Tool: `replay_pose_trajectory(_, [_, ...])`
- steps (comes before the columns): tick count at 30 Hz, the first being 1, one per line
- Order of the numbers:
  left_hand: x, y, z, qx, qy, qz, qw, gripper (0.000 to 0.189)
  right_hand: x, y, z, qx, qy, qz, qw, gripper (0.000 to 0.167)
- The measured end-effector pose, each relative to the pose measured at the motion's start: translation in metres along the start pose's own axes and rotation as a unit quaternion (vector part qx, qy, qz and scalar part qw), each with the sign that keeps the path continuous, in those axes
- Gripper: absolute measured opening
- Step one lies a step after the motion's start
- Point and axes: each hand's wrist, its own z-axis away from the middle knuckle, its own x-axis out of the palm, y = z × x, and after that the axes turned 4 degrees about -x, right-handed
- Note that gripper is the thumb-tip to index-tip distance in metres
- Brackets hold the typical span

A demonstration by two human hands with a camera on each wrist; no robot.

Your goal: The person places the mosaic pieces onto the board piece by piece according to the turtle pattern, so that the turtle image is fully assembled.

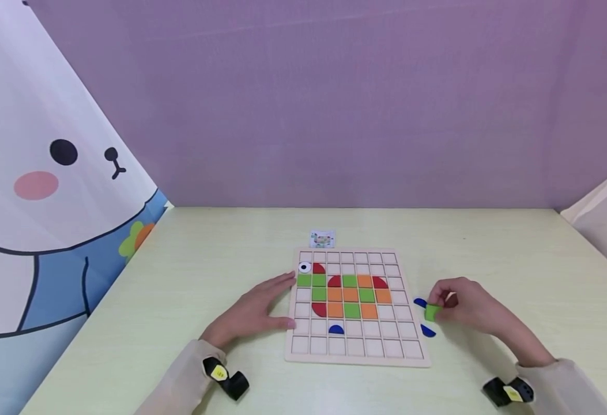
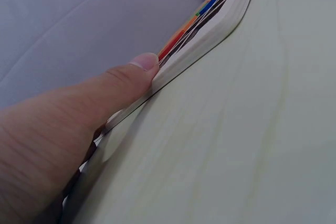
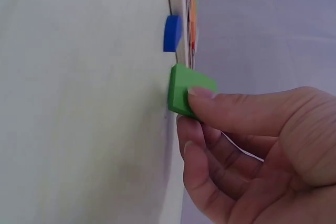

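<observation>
My right hand (image 1: 466, 302) pinches a green square tile (image 3: 181, 90) between thumb and fingers, just right of the wooden grid board (image 1: 407, 346). Two blue half-round pieces lie by that edge: one (image 1: 420, 302) behind the green tile, the other (image 1: 428, 331) in front of it. At the board's left edge my left hand (image 1: 253, 314) rests with thumb and fingers spread, fingertips at the rim. The board carries green, orange and red pieces, a white eye piece (image 1: 305, 267) at upper left, and a blue half-round (image 1: 336, 329) in a lower cell.
A small printed picture card (image 1: 322, 239) lies against the board's far edge. The pale table (image 1: 153, 300) reaches back to a purple cloth wall (image 1: 355, 104). A cartoon-printed cloth (image 1: 64, 230) hangs on the left. Each wrist wears a black strapped camera.
</observation>
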Motion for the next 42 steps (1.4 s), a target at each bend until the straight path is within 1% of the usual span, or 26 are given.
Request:
replay_pose_trajectory(5, [-0.001, 0.0, 0.001, -0.003, -0.002, 0.002, 1.0, 0.087, -0.002, -0.005, -0.004, -0.002, 0.003, -0.008, 1.0, 0.017])
replay_pose_trajectory(12, [-0.001, 0.0, 0.0, 0.002, -0.008, -0.007, 0.9999, 0.087, -0.001, -0.015, -0.012, -0.028, -0.003, -0.02, 0.9994, 0.012])
replay_pose_trajectory(18, [0.0, 0.0, -0.001, 0.0, -0.006, -0.006, 1.0, 0.087, 0.002, -0.022, -0.021, -0.029, -0.013, -0.041, 0.9987, 0.01])
replay_pose_trajectory(23, [0.0, 0.001, -0.001, 0.0, -0.01, -0.002, 0.9999, 0.086, 0.006, -0.026, -0.029, -0.059, -0.017, -0.041, 0.9973, 0.01])
replay_pose_trajectory(26, [-0.001, 0.001, 0.0, -0.001, -0.01, -0.001, 0.9999, 0.085, 0.009, -0.029, -0.032, -0.068, -0.019, -0.042, 0.9966, 0.01])
replay_pose_trajectory(33, [0.0, 0.001, 0.0, -0.005, -0.009, 0.002, 0.9999, 0.085, 0.016, -0.037, -0.039, -0.069, -0.024, -0.053, 0.9959, 0.009])
replay_pose_trajectory(42, [0.0, 0.002, 0.0, -0.006, -0.009, 0.002, 0.9999, 0.086, 0.024, -0.043, -0.042, -0.063, -0.037, -0.069, 0.995, 0.009])
